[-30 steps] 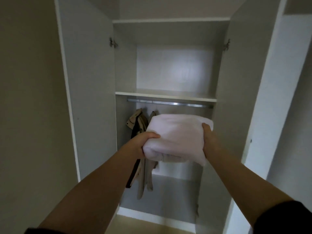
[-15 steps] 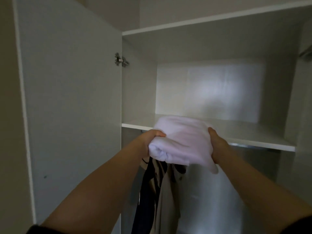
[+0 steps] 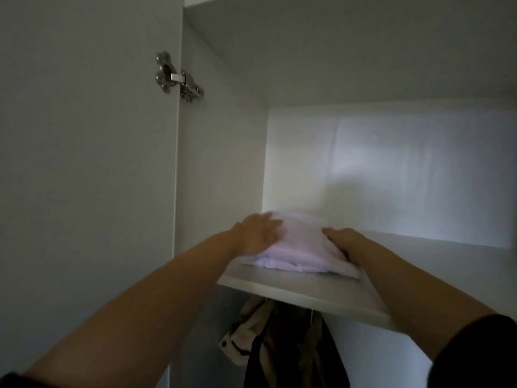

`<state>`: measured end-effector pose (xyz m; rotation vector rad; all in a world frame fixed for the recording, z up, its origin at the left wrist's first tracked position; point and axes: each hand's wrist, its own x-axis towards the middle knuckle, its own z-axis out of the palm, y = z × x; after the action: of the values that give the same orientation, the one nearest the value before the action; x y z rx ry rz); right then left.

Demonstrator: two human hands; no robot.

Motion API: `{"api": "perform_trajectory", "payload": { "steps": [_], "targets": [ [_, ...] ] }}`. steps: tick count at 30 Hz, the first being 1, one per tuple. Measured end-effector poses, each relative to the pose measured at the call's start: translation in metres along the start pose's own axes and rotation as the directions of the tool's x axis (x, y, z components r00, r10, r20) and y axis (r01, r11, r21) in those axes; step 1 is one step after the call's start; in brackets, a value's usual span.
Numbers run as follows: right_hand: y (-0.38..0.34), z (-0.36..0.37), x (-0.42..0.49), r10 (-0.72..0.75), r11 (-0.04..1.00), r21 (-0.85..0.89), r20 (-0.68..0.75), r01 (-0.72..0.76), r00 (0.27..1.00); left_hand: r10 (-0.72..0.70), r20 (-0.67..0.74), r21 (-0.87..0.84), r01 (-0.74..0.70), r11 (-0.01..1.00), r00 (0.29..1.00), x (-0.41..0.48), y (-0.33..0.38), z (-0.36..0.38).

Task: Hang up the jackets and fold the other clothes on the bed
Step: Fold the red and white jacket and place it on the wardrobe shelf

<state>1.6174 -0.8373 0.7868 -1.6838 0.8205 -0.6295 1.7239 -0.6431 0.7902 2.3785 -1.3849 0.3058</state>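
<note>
Cloth bundle (image 3: 303, 243) on shelf (image 3: 307, 291); left hand (image 3: 257, 233), right hand (image 3: 345, 240) atop.

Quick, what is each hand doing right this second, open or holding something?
Left hand: open, fingers flat on the folded white cloth on the shelf.
Right hand: against the cloth's right side; grip cannot be told.

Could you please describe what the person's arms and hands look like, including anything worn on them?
Both forearms are bare. The left hand and right hand wear no gloves, and no watch or ring shows in this dim view. A dark right sleeve and a dark left sleeve show at the picture's lower corners.
</note>
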Motion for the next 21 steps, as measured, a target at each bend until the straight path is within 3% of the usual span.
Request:
{"api": "perform_trajectory", "payload": {
  "steps": [2,4,6,8,10,13,17,21],
  "targets": [
    [-0.007,0.003,0.019,-0.134,0.858,-0.503,-0.013,0.109,0.991,0.013,0.059,0.129,-0.021,0.991,0.998,0.023,-0.018,0.026],
    [-0.019,0.004,0.037,-0.365,0.589,-0.762,0.047,0.27,0.93,0.006,0.054,0.163,-0.015,0.986,0.999,0.046,-0.03,0.039],
    [-0.03,0.013,0.051,-0.527,0.435,-0.748,0.24,0.502,0.815,0.011,0.06,0.183,-0.022,0.983,0.998,0.069,-0.037,0.045],
    [-0.033,0.03,0.065,-0.456,0.307,-0.678,0.511,0.668,0.729,0.044,0.071,0.163,-0.055,0.985,0.997,0.091,-0.044,0.049],
    [-0.026,0.045,0.085,-0.34,0.207,-0.676,0.628,0.707,0.7,0.066,0.092,0.098,-0.075,0.992,0.994,0.112,-0.055,0.053],
    [-0.011,0.059,0.117,-0.417,0.22,-0.665,0.598,0.714,0.685,0.042,0.122,0.028,-0.046,0.999,0.992,0.145,-0.076,0.061],
    [0.012,0.069,0.15,-0.569,0.201,-0.674,0.51,0.711,0.645,-0.054,0.118,0.092,0.043,0.995,0.992,0.187,-0.099,0.076],
    [0.03,0.074,0.179,-0.571,0.205,-0.716,0.467,0.668,0.676,-0.155,0.021,0.357,0.138,0.924,0.988,0.212,-0.116,0.097]
  ]
}}
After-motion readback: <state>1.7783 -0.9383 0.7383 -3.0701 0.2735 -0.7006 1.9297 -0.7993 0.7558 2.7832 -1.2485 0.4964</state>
